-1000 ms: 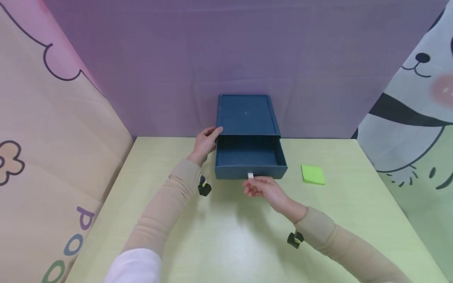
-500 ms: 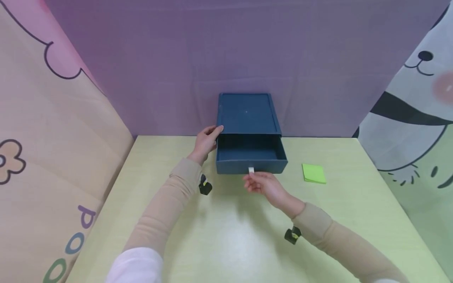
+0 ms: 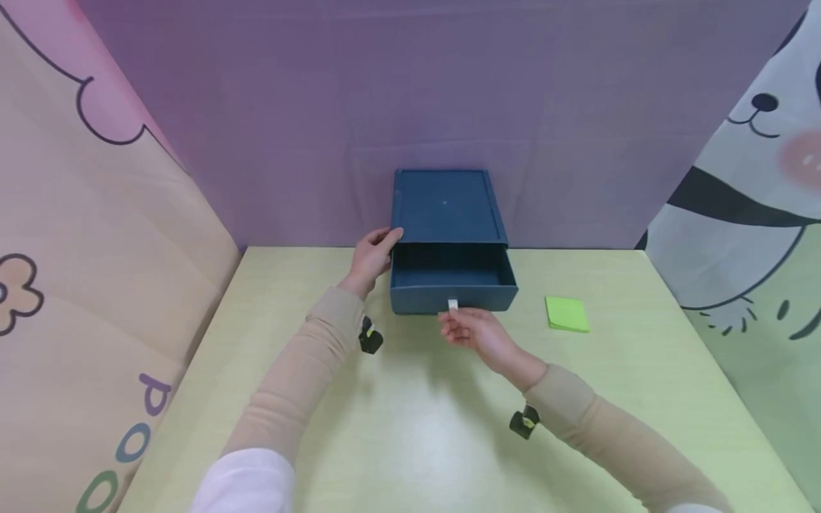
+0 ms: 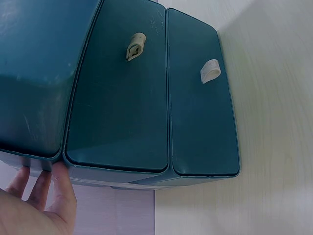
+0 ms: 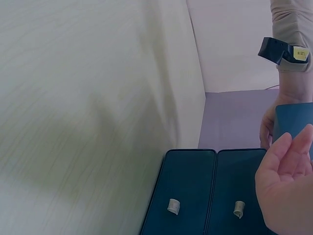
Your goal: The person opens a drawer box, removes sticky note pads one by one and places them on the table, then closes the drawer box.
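Observation:
A dark blue cabinet (image 3: 444,206) with stacked drawers stands against the back wall, its top drawer (image 3: 423,299) partly pulled out and bare inside. My left hand (image 3: 370,258) braces the cabinet's left side, thumb on the top front corner. In the left wrist view, fingers (image 4: 62,188) press straight against that side. At the drawer's front, my right hand (image 3: 477,333) pinches the small white pull tab (image 3: 452,304) between thumb and fingers. The right wrist view has the right hand (image 5: 288,181) before the drawer, its tab hidden there.
Two lower drawers, an upper one (image 4: 117,98) and a lower one (image 4: 200,117), sit closed with pale loop tabs. A green sticky-note pad (image 3: 567,314) lies on the table (image 3: 410,442) right of the cabinet. A purple cloth wall (image 3: 288,142) rises behind.
The top drawer has slid a little way back into the cabinet, the right hand moving forward with its tab. The left hand stays on the cabinet's side.

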A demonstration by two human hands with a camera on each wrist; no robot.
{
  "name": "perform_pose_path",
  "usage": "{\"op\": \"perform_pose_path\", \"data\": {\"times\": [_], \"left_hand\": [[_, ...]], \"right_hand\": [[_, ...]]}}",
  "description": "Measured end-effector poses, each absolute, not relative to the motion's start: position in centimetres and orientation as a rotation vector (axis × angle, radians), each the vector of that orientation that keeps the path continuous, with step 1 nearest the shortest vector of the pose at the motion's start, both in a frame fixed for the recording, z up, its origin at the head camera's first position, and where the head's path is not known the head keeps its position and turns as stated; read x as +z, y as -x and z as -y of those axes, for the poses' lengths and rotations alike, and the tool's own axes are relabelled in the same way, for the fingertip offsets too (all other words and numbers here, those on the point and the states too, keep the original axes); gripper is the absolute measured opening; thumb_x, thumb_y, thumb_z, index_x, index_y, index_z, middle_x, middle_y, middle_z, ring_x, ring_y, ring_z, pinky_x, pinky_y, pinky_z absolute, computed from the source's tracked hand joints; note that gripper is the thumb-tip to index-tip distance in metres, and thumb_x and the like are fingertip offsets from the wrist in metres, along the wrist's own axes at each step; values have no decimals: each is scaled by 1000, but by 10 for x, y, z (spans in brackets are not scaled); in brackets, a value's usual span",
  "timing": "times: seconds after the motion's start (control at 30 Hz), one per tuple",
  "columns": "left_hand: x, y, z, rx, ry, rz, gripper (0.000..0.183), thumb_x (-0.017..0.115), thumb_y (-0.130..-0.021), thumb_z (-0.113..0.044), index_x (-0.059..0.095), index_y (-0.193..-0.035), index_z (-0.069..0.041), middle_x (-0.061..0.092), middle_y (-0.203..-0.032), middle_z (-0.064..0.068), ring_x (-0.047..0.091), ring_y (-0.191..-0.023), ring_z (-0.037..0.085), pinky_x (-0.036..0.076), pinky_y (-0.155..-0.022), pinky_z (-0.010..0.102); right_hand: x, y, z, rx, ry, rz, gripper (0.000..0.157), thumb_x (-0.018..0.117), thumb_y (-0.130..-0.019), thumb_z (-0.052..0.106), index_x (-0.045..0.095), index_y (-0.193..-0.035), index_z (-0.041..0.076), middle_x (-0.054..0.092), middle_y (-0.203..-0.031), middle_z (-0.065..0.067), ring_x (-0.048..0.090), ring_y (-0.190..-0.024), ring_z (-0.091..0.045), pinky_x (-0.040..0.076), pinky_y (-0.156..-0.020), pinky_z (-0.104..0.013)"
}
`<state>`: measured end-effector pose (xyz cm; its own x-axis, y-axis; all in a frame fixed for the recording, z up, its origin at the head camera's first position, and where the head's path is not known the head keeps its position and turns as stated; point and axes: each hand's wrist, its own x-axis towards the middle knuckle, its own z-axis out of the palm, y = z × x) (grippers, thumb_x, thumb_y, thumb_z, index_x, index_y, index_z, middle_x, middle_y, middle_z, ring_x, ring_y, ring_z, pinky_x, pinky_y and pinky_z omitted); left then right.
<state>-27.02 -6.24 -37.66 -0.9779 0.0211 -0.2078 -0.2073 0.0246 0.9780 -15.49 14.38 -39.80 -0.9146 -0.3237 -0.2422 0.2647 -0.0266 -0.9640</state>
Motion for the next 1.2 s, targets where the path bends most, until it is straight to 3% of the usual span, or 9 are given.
{"op": "perform_pose_path", "data": {"times": [0.37, 0.63, 1.2], "left_hand": [[-374, 268, 62, 2078, 199, -2124, 60, 61, -90, -43, 46, -140, -15, 45, -143, 6, 42, -132, 22, 41, -105, 43], [-374, 267, 62, 2081, 203, -2125, 58, 60, -90, -43, 47, -139, -14, 46, -142, 6, 43, -131, 22, 41, -104, 43], [-375, 269, 62, 2064, 229, -2141, 60, 61, -89, -45, 47, -140, -17, 47, -141, 4, 45, -128, 21, 44, -102, 43]], "right_hand": [[-399, 163, -139, -1994, 18, -1920, 35, 40, -102, 18, 56, -112, -13, 63, -78, 3, 58, -73, -11, 53, -73, -21], [-401, 169, -136, -2003, 10, -1959, 29, 41, -101, 17, 62, -101, -3, 62, -77, 1, 57, -71, -11, 52, -72, -22], [-399, 186, -132, -2031, -63, -1967, 33, 42, -101, 20, 56, -111, -9, 60, -75, 3, 56, -70, -11, 52, -73, -21]]}}
